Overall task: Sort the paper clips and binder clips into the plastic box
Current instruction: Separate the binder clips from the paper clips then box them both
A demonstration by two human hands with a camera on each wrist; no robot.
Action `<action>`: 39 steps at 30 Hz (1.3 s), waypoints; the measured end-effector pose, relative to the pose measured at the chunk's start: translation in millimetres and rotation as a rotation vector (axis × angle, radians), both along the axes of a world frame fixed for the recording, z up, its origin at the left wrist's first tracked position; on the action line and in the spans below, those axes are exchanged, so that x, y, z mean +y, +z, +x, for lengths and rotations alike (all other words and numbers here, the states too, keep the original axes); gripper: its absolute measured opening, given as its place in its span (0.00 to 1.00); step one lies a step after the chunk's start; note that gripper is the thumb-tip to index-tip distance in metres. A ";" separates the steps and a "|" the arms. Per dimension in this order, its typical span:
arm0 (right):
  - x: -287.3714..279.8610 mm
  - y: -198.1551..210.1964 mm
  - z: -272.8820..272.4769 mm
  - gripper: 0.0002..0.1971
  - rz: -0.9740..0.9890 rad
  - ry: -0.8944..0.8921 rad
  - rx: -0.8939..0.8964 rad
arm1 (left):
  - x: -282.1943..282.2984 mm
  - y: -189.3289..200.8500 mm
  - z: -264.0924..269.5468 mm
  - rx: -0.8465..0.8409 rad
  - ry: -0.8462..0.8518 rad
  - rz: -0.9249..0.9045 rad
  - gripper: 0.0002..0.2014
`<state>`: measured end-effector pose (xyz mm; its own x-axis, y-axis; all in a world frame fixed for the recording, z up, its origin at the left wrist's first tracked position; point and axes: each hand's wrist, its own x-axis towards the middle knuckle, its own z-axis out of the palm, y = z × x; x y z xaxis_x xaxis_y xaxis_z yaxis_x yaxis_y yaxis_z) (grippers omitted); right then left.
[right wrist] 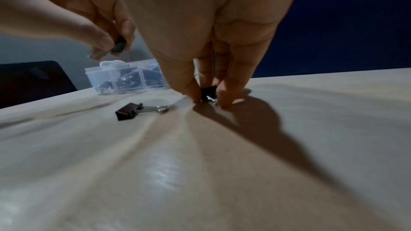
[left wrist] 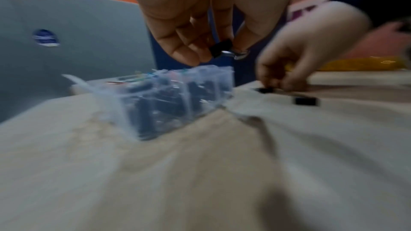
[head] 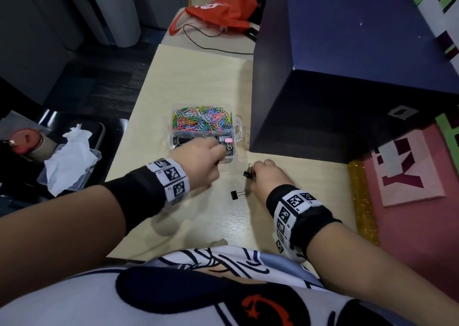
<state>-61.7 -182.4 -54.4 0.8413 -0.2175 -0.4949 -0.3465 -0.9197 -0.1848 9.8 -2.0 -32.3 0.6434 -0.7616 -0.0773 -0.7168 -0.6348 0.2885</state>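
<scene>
A clear plastic box point(head: 238, 127) sits mid-table; coloured paper clips point(head: 202, 118) fill its far compartment and binder clips lie in the near ones. My left hand point(head: 198, 156) hovers over the box's near edge and pinches a small black binder clip point(left wrist: 221, 48). My right hand point(head: 267, 174) is down on the table to the right of the box, pinching a second black binder clip point(right wrist: 208, 91) that rests on the wood. A third black binder clip point(head: 234, 195) lies loose on the table point(head: 198, 214) between my two hands.
A large dark blue box point(head: 347, 77) stands right of the plastic box. An orange bag point(head: 218, 12) and a black cable point(head: 211, 44) lie at the far end. Left of the table, a clear lid holding white tissue point(head: 69, 161) rests on a chair.
</scene>
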 end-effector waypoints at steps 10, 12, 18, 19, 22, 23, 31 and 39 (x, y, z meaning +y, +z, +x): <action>-0.1 5.8 1.1 0.26 0.039 0.153 -0.003 | 12.3 -3.3 11.6 -0.123 0.054 0.069 0.16; -2.3 1.7 -0.5 0.20 0.031 0.113 -0.005 | -0.7 -8.2 -8.8 -0.059 -0.106 0.190 0.17; -6.3 -3.3 -1.6 0.10 0.028 0.012 0.008 | -29.6 -27.1 -43.1 0.038 -0.352 0.414 0.21; -6.8 -3.9 -2.3 0.09 0.027 0.007 0.010 | -30.8 -27.9 -42.3 0.045 -0.348 0.431 0.20; -7.7 -4.4 -3.7 0.08 0.027 -0.001 0.012 | -31.7 -29.6 -37.2 0.079 -0.316 0.466 0.15; -8.1 -4.3 -3.9 0.07 0.025 -0.002 0.017 | -31.2 -29.6 -35.8 0.097 -0.302 0.472 0.13; -2.3 6.8 3.4 0.09 0.068 0.012 -0.002 | -11.4 -12.4 -16.6 0.054 -0.156 0.254 0.13; 38.7 43.3 46.2 0.11 0.244 0.022 -0.365 | 36.9 6.1 35.0 -0.064 0.116 -0.001 0.15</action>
<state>-15.5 -143.7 -11.1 0.9737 -0.1115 -0.1989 -0.1992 -0.8404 -0.5040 44.8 34.9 -26.2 0.7305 -0.6821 -0.0328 -0.6557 -0.7140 0.2455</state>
